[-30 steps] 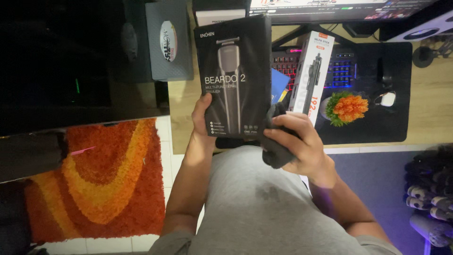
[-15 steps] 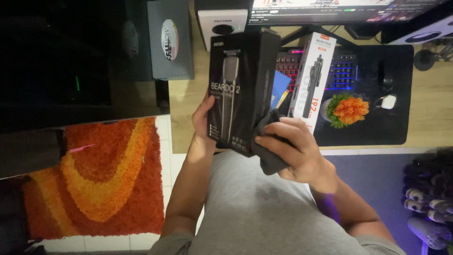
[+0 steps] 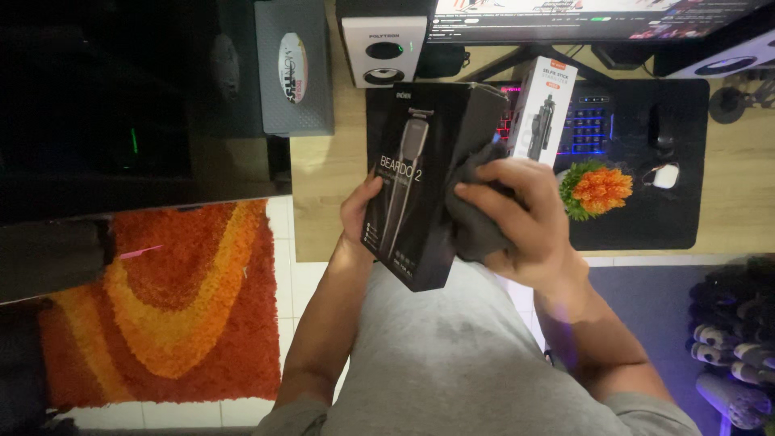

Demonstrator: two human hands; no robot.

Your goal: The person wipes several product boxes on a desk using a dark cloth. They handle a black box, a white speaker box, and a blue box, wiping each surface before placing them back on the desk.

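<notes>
My left hand (image 3: 358, 211) grips the left edge of a tall black trimmer box (image 3: 418, 173), held tilted above my lap in front of the desk. My right hand (image 3: 525, 216) presses a dark grey cloth (image 3: 475, 211) flat against the right side face of the box. The box front shows a picture of a trimmer. Behind it stands a white box with a picture of a selfie stick (image 3: 539, 109), partly hidden by the black box.
A wooden desk (image 3: 323, 173) carries a black mat (image 3: 646, 218), a backlit keyboard (image 3: 588, 121), a mouse (image 3: 660, 129), an orange and green plant ornament (image 3: 596, 187), a white speaker (image 3: 383, 48) and a grey tissue box (image 3: 292, 69). An orange shag rug (image 3: 178, 299) lies at left.
The black box has turned so its right side faces me more and has dropped lower. My right hand with the cloth has moved up onto that side face.
</notes>
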